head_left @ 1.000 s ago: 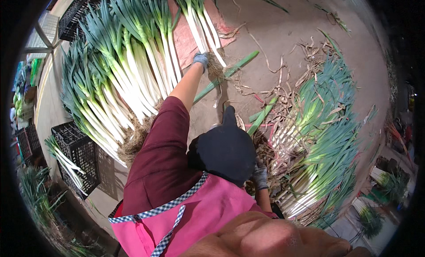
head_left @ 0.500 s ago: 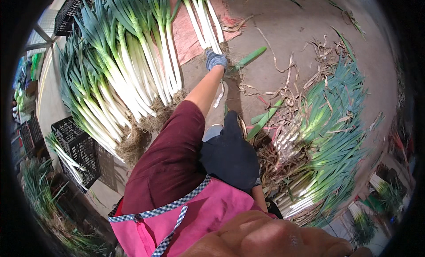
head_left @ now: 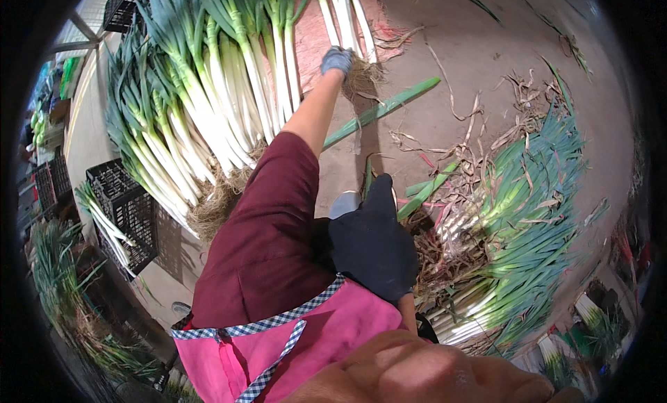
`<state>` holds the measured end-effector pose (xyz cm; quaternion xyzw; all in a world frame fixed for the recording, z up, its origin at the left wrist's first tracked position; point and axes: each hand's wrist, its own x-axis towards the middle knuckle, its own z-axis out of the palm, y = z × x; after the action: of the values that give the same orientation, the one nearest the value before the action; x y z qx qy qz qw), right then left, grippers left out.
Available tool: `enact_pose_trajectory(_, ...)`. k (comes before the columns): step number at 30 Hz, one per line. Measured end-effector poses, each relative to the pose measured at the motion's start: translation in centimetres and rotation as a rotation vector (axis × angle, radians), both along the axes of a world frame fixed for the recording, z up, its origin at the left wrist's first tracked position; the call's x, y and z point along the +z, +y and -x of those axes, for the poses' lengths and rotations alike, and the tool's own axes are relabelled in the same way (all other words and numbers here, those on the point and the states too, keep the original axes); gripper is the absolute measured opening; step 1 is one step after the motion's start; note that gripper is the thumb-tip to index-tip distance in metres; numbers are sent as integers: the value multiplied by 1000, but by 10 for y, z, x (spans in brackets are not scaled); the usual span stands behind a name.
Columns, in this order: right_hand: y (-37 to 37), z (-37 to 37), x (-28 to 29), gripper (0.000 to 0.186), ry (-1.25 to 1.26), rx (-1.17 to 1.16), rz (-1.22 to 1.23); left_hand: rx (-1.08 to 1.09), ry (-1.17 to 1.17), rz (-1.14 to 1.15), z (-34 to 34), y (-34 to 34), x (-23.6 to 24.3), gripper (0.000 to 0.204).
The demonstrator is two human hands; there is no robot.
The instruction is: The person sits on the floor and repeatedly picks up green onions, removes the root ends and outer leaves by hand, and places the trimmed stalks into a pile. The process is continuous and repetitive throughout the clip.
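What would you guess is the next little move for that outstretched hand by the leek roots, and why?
Probably to let go and draw back. The gloved left hand rests at the root end of a small bunch of leeks lying on the pink sheet, beside the big trimmed pile, so the bunch looks placed. Whether the fingers are closed on it is unclear. The right hand hangs by the untrimmed heap.

Black plastic crates [head_left: 124, 207] at left — dry trimmings [head_left: 479, 160] scattered over the concrete floor [head_left: 500, 62].
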<state>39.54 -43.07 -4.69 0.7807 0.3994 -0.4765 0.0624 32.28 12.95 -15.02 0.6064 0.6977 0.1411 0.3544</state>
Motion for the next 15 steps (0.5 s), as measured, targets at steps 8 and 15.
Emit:
enact_pose_trajectory(8,-22,-1,39,32,-35,-334,-315,-436,-421,-91,62,-226,76,31)
enact_pose_trajectory(15,-70,-26,61,47,-867,-325,-535,-226,-491,263,142,-258,137,24)
